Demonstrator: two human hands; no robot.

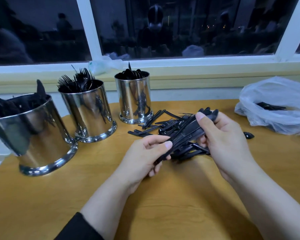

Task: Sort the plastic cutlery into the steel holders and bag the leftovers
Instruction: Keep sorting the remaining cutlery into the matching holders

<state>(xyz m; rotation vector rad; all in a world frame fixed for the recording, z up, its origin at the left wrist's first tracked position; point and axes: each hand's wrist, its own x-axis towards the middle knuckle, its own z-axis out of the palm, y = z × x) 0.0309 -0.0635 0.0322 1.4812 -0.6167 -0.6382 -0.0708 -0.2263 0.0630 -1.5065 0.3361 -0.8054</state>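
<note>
Both hands share one bundle of thin black plastic cutlery (184, 134) above the round yellow-brown wooden table (163, 196): the left hand (142, 158) pinches the handle ends between thumb and curled fingers, while the right hand (223, 137) wraps the far end, probably to square the pieces up before sorting. More glossy black forks and knives lie in a loose heap (163, 125) just beyond. Three shiny steel cylinder holders (88, 110) stand close on the left, and the crinkled clear plastic bag (275, 104) sits right.
</note>
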